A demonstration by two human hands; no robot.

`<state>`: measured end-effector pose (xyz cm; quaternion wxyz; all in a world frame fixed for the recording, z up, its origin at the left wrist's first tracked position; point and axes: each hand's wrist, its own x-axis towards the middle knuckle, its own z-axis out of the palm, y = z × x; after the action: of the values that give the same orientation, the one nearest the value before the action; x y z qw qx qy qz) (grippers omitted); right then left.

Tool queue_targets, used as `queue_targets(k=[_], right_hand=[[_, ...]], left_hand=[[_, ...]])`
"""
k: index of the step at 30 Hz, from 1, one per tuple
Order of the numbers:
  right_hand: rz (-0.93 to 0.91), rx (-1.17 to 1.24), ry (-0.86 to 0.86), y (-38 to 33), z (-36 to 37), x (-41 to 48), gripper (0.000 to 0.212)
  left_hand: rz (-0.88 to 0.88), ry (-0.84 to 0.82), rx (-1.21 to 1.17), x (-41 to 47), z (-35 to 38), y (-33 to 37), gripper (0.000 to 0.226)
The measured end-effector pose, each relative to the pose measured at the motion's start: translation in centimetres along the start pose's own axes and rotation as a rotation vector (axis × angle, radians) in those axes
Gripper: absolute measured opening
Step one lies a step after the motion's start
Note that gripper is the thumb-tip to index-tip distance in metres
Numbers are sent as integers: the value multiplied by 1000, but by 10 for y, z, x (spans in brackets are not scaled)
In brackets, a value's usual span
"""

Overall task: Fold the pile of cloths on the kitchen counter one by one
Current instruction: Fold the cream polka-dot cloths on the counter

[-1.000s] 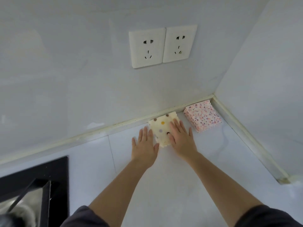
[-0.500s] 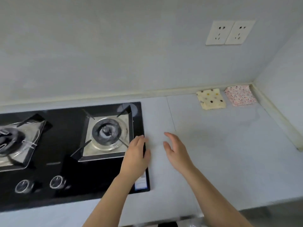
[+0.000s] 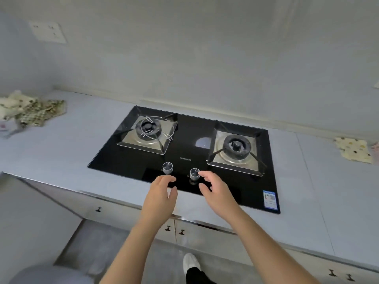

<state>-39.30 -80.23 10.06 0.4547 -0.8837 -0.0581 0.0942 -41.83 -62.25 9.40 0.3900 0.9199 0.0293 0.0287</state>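
Left hand (image 3: 162,194) and right hand (image 3: 218,191) have left the dotted cloth (image 3: 353,150), now hovering above the hob (image 3: 184,138).

Black glass gas hob (image 3: 184,140), two burners: left burner (image 3: 147,128) carries a loose wire ring, right burner (image 3: 236,145) bare, each in a steel tray under black pan supports. Two round knobs (image 3: 167,167) sit side by side at the hob's front middle; blue-and-white sticker (image 3: 269,199) at its front right corner. Wall socket plate (image 3: 47,32) well up and left of the hob; below its front edge pale cabinet doors with small dark handles (image 3: 168,228), and a white shoe (image 3: 190,263) on the grey floor.
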Motion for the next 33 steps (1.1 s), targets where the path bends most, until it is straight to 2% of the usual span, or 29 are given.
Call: queue_targets(k=[11,19,23,29,33], right_hand=[[-60,-3,-126,-73,110,136,39],[-109,19,-293,-161,194,241,37],[-157,40,-318,-206,229,283,36],[-195,30,-366,-253,299,342,37],[-202,-29,-375,-292,369,400,37]], left_hand=[[-123,72,34,89,-104,-104,29],[-294,162,48,153,-200,-186,27],[-317,219,62,184,-245,-223,26],[-337,210,116,240,-307,-297,23],[-330,171,192,297,-362,-371,23]])
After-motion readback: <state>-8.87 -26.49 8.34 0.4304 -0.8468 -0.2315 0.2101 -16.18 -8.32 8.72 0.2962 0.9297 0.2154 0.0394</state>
